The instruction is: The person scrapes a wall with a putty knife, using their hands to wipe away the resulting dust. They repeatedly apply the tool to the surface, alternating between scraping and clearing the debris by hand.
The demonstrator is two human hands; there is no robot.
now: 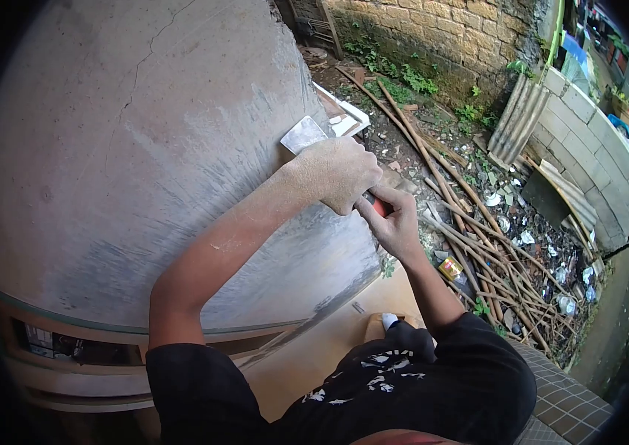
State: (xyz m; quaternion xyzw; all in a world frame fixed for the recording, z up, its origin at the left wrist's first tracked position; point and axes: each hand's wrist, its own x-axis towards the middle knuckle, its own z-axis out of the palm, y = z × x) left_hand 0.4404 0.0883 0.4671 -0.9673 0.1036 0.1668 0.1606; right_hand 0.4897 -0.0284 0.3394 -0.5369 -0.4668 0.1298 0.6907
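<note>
The left hand [336, 176], pale with dust, is curled shut over the scraper [303, 135] just behind its blade and presses it against the grey plastered wall [129, 148]. Only the flat metal blade shows beyond the knuckles. It lies tilted on the plaster, with one corner pointing up and to the left. The right hand [397, 226] sits just below and to the right of the left, touching it, with its fingers wrapped around the tool's red handle [379, 208], which shows only as a sliver between them.

The blade works close to the wall's outer vertical edge, which runs down the frame just to the right of both hands. To the left of the blade, the plaster spreads wide and unbroken, streaked with scrape marks and crossed by a thin crack near the top. Low down, the wall ends at a curved rim above a recessed ledge [69, 345].

Past the wall's edge, the ground drops away into a yard littered with long sticks [470, 222], rubble and a small can [450, 268]. A white tray [348, 119] lies on the ground near the blade. A brick wall [440, 37] closes the far side, and a corrugated sheet [518, 119] leans against a block wall [596, 141] on the right. A tan slab [322, 348] and a tiled surface [567, 400] lie beneath the person's body.
</note>
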